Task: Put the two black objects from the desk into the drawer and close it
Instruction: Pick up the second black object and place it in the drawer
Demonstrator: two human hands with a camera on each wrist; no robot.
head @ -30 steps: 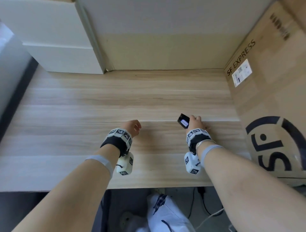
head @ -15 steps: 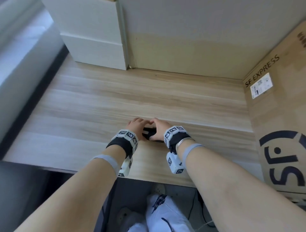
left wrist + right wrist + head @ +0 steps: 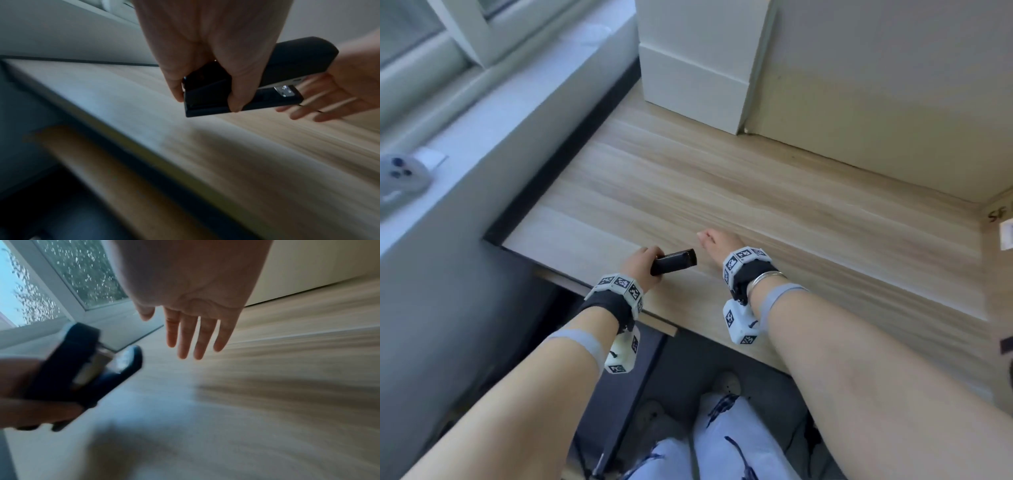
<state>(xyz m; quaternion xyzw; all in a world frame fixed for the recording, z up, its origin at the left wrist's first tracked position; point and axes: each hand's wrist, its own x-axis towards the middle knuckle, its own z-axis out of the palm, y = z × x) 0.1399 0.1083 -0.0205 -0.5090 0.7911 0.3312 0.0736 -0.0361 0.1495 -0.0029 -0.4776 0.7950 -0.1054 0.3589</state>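
A black stapler (image 3: 676, 265) is held just above the wooden desk (image 3: 791, 212) near its front left edge. My left hand (image 3: 640, 263) grips its rear end, thumb and fingers curled round it. The left wrist view shows the stapler (image 3: 287, 65) lying level, its metal plate underneath, in my left hand (image 3: 207, 48). My right hand (image 3: 717, 241) hovers to the right of it with straight fingers and holds nothing. In the right wrist view my right hand (image 3: 195, 313) is spread over the desk, with the stapler (image 3: 82, 369) blurred at the left. No second black object is in view.
A wooden drawer front (image 3: 654, 323) shows below the desk's front left edge; how far out it stands is unclear. A white cabinet (image 3: 698, 68) stands at the back, a cardboard box (image 3: 1000, 274) at the right, a window sill (image 3: 482, 137) at the left.
The black stapler went from my right hand to my left hand. The left hand carried it toward the desk's front left edge, the right hand let go, and the view swung left.
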